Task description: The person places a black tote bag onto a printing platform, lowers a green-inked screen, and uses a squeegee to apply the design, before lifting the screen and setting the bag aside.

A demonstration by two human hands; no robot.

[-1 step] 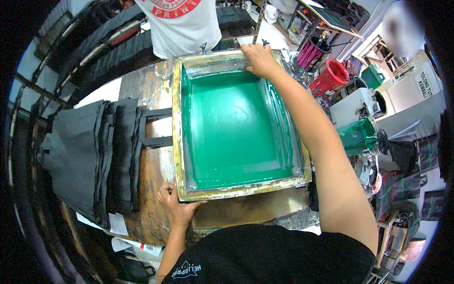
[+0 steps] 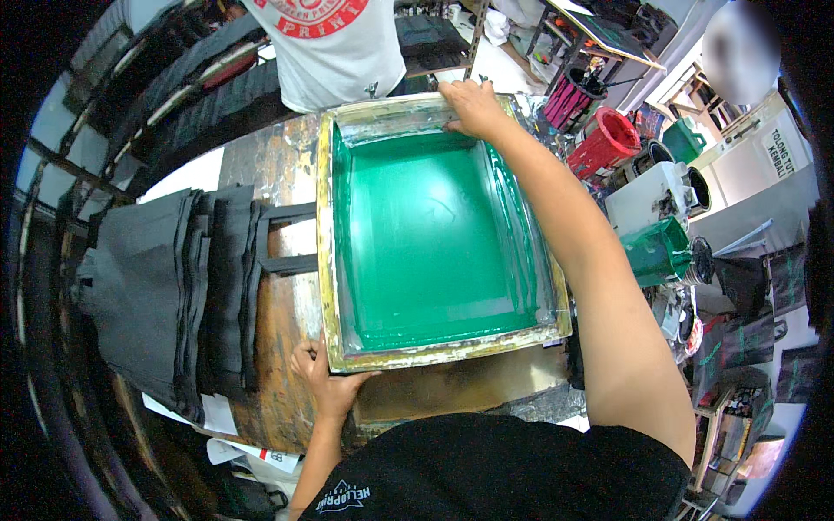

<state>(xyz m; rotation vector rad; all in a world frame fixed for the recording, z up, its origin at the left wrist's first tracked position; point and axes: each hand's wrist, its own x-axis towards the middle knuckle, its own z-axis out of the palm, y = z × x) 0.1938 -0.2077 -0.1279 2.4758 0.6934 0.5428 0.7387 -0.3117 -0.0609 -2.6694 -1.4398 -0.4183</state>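
Head view showed the green-coated screen frame point(image 2: 426, 243) over the surface point(image 2: 274, 334), from its far edge toward its near one, the right grip point(image 2: 476, 108) clamped on the frame's far rim, the left grip point(image 2: 330, 388) at its near-left corner, whether clamped I could not tell.

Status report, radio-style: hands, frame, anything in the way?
Left grip at near-left corner, right grip over far edge. Frame green inside. Black straps meet its left edge.
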